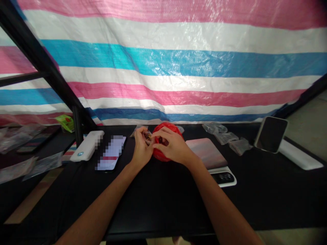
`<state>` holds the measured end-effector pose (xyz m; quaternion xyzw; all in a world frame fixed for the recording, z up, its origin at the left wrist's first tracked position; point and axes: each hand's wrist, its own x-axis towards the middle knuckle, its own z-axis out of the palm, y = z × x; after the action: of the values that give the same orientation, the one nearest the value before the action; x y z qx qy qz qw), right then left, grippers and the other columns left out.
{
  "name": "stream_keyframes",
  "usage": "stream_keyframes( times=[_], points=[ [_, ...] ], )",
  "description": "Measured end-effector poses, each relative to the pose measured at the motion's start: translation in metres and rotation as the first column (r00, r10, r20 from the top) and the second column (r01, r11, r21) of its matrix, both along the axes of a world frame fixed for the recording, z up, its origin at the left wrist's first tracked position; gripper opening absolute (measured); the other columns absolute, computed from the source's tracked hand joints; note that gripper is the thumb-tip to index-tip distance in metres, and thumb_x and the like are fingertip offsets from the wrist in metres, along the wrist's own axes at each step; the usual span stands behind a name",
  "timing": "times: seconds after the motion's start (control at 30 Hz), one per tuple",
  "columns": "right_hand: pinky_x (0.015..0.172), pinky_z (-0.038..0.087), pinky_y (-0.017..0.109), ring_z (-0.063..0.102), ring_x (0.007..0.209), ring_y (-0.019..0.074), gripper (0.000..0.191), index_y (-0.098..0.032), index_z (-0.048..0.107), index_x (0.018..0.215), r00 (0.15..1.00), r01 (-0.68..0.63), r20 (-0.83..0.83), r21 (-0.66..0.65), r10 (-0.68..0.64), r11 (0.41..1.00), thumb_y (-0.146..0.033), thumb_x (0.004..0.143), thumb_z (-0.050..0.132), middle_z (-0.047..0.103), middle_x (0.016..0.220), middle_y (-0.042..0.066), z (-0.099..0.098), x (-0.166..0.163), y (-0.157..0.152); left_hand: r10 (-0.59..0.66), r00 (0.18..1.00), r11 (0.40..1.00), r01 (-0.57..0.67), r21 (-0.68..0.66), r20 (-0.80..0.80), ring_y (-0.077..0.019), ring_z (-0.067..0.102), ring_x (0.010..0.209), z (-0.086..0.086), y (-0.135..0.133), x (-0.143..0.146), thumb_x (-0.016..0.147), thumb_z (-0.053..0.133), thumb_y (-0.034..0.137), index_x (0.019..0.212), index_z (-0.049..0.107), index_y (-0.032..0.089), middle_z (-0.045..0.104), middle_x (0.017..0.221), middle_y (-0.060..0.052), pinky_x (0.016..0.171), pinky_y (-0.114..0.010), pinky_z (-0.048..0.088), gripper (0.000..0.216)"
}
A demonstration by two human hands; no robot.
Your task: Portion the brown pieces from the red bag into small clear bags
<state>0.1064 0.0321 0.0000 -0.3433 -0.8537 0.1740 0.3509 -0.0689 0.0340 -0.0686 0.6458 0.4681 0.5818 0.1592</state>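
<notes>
My left hand [141,146] is closed around a small clear plastic bag [147,136] with brownish-yellow bits in it. Its mouth faces my right hand [173,144], whose thumb and fingers are bent around small dark brown pieces [160,140]. The two hands nearly meet at the fingertips. Beneath and behind the right hand lies a crumpled red plastic bag [163,156], partly hidden by it.
Left of the hands lie a lit phone [111,153] and a white power bank [87,146]. At right are a pinkish flat box [205,153], a white device with a black panel [223,177], clear packets [232,141] and a dark-screened stand [271,134]. Striped sheeting [178,61] hangs behind.
</notes>
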Motion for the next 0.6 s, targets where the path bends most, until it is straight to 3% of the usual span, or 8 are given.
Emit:
stream_keyframes(
  times=[0.07, 0.17, 0.33, 0.47, 0.6],
  points=[
    [0.088, 0.050, 0.031, 0.066, 0.094, 0.0187, 0.013, -0.028, 0.073, 0.104, 0.999, -0.016, 0.030, 0.010, 0.015, 1.000, -0.021, 0.094, 0.068, 0.071, 0.104, 0.002, 0.001, -0.004, -0.002, -0.047, 0.999, 0.999, 0.047, -0.009, 0.007, -0.0188, 0.056, 0.099, -0.002, 0.000, 0.000, 0.085, 0.070, 0.024, 0.130, 0.040, 0.024, 0.050, 0.117, -0.007, 0.088, -0.033, 0.049, 0.054],
    [0.088, 0.048, 0.030, 0.067, 0.093, 0.0186, 0.012, -0.025, 0.071, 0.096, 0.998, 0.061, 0.013, 0.029, -0.062, 0.998, -0.015, 0.094, 0.065, 0.074, 0.100, 0.001, 0.000, -0.003, -0.001, -0.020, 1.000, 1.000, 0.020, -0.016, -0.001, -0.0214, 0.059, 0.108, 0.001, -0.001, 0.000, 0.083, 0.075, 0.026, 0.133, 0.041, 0.025, 0.054, 0.123, -0.008, 0.095, -0.036, 0.049, 0.060],
    [0.080, 0.047, 0.029, 0.068, 0.084, 0.0189, 0.006, -0.026, 0.071, 0.094, 0.966, 0.257, -0.031, 0.033, -0.256, 0.966, -0.023, 0.093, 0.065, 0.076, 0.094, 0.000, 0.002, 0.009, 0.005, -0.006, 0.985, 0.998, -0.005, -0.066, -0.170, -0.0233, 0.062, 0.101, 0.014, 0.000, -0.001, 0.087, 0.075, 0.031, 0.115, 0.060, 0.024, 0.066, 0.110, -0.005, 0.091, -0.037, 0.048, 0.033],
    [0.081, 0.048, 0.029, 0.071, 0.090, 0.0206, 0.021, -0.025, 0.072, 0.103, 0.910, 0.394, -0.154, 0.027, -0.385, 0.919, -0.033, 0.102, 0.053, 0.078, 0.101, 0.003, 0.004, 0.019, 0.011, 0.003, 0.919, 1.000, -0.003, 0.001, -0.394, -0.0267, 0.057, 0.101, 0.018, -0.001, -0.004, 0.085, 0.069, 0.015, 0.106, 0.067, 0.024, 0.067, 0.104, -0.005, 0.092, -0.040, 0.045, 0.023],
    [0.078, 0.048, 0.028, 0.071, 0.088, 0.0216, 0.031, -0.024, 0.072, 0.102, 0.867, 0.484, -0.145, 0.018, -0.477, 0.875, -0.038, 0.105, 0.045, 0.077, 0.097, 0.004, 0.002, 0.023, 0.016, 0.019, 0.866, 1.000, -0.022, 0.000, -0.499, -0.0289, 0.055, 0.099, 0.014, 0.000, -0.006, 0.082, 0.068, 0.012, 0.103, 0.071, 0.024, 0.067, 0.101, -0.006, 0.089, -0.043, 0.045, 0.024]
  ],
)
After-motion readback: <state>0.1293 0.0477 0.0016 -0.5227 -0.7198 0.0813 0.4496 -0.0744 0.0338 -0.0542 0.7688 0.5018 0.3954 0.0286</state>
